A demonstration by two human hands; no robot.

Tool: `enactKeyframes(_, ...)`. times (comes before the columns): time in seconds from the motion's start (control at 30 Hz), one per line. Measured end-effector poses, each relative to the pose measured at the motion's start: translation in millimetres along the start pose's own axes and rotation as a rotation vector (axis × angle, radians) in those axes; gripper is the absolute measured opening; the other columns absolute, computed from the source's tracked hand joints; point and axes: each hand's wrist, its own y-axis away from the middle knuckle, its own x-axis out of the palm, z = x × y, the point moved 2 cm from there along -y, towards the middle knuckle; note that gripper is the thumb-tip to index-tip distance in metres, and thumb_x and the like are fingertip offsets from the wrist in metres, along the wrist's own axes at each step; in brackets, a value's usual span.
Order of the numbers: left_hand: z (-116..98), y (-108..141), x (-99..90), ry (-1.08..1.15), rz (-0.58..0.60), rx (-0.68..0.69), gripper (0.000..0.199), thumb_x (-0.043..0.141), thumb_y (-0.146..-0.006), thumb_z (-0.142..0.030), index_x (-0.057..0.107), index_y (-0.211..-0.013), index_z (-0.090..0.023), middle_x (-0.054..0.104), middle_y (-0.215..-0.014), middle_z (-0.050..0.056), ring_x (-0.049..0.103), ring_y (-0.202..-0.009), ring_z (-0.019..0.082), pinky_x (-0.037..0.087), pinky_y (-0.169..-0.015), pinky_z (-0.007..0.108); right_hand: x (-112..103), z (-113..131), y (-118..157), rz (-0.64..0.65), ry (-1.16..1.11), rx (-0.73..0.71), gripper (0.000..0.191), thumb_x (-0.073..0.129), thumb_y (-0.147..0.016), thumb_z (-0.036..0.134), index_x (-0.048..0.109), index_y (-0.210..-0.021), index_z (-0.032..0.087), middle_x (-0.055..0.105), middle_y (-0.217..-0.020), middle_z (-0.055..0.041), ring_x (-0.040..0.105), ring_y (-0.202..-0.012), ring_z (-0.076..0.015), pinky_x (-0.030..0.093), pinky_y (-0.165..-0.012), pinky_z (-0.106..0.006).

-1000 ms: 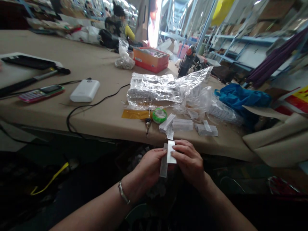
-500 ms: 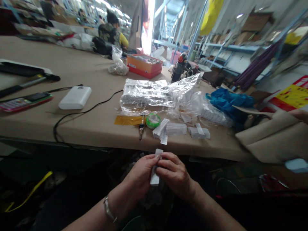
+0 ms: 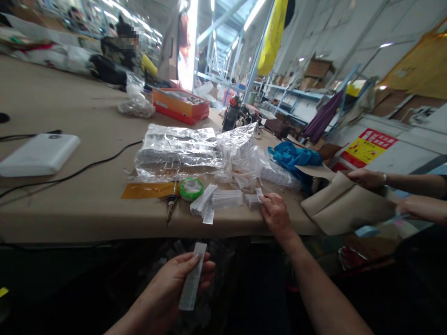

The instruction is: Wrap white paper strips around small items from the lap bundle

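My left hand (image 3: 185, 274) is below the table edge, thumb and fingers closed on a flat white strip (image 3: 192, 281). Over the table my right hand (image 3: 275, 214) has its fingers pressed at a small white piece (image 3: 259, 194), on top of a short stack of white strips (image 3: 251, 202). Left of that stack lie a row of white strips (image 3: 226, 198) and a fanned pile (image 3: 203, 200). A green tape roll (image 3: 192, 188) and a pen-like tool with a metal tip (image 3: 171, 204) sit further left.
Silvery plastic packaging (image 3: 178, 151) lies behind the strips. A white power bank (image 3: 40, 154) and black cable are at left, an orange box (image 3: 180, 106) at the back. Another person's hands (image 3: 368, 178) hold beige material (image 3: 349, 204) at right.
My right hand has let go of the strip and moved right and up to the short stack. My left hand keeps the strip, lower and further left. The view has turned right.
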Motion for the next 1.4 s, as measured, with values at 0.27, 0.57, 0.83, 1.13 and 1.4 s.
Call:
enactKeyframes(0.27, -2.1, 4.5, 9.1, 0.044, -0.026, 0.005, 0.009, 0.061, -0.080, -0.014, 0.061, -0.087, -0.009, 0.070, -0.076, 0.013, 0.067, -0.062, 0.018, 0.054, -0.057, 0.028, -24.8, 41.6, -4.6, -0.255, -0.168, -0.047, 0.011, 0.052, -0.090, 0.019, 0.063, -0.089, 0.020, 0.063, -0.094, -0.0067, 0.054, -0.100, -0.0238, 0.045, -0.090, -0.044)
enactKeyframes(0.57, 4.8, 0.3, -0.5, 0.366, 0.042, 0.202, 0.009, 0.058, -0.073, -0.006, 0.064, -0.076, -0.010, 0.067, -0.074, 0.006, 0.061, -0.061, 0.010, 0.046, -0.057, 0.019, -16.3, 204.3, 50.2, 0.045, -0.489, -0.353, 0.019, 0.043, -0.090, 0.009, 0.060, -0.086, 0.018, 0.061, -0.115, -0.0100, 0.049, -0.119, -0.0254, 0.041, -0.100, -0.048)
enactKeyframes(0.83, -2.0, 3.0, -13.5, 0.475, -0.064, 0.257, 0.016, 0.052, -0.075, 0.000, 0.061, -0.068, -0.012, 0.065, -0.071, 0.005, 0.060, -0.065, 0.011, 0.048, -0.066, 0.022, -5.7, 209.1, 48.9, 0.084, -0.637, -0.376, 0.019, 0.042, -0.091, 0.006, 0.057, -0.093, 0.016, 0.060, -0.116, -0.0127, 0.050, -0.118, -0.0227, 0.042, -0.101, -0.048)
enactKeyframes(1.13, -8.8, 10.9, -13.5, 0.476, -0.078, 0.245, 0.018, 0.053, -0.078, -0.004, 0.065, -0.065, -0.007, 0.065, -0.067, 0.007, 0.060, -0.063, 0.011, 0.049, -0.068, 0.021, -3.1, 213.9, 51.0, 0.116, -0.654, -0.462, 0.020, 0.041, -0.093, 0.009, 0.060, -0.095, 0.013, 0.060, -0.117, -0.0148, 0.048, -0.121, -0.0246, 0.043, -0.102, -0.048)
enactKeyframes(1.4, -5.2, 9.4, -14.8, 0.483, -0.052, 0.240, 0.017, 0.056, -0.082, -0.013, 0.066, -0.069, -0.008, 0.067, -0.073, 0.009, 0.063, -0.069, 0.012, 0.050, -0.071, 0.021, -5.2, 217.2, 47.5, 0.128, -0.599, -0.476, 0.024, 0.038, -0.094, 0.010, 0.061, -0.093, 0.013, 0.060, -0.117, -0.0146, 0.046, -0.122, -0.0254, 0.043, -0.102, -0.048)
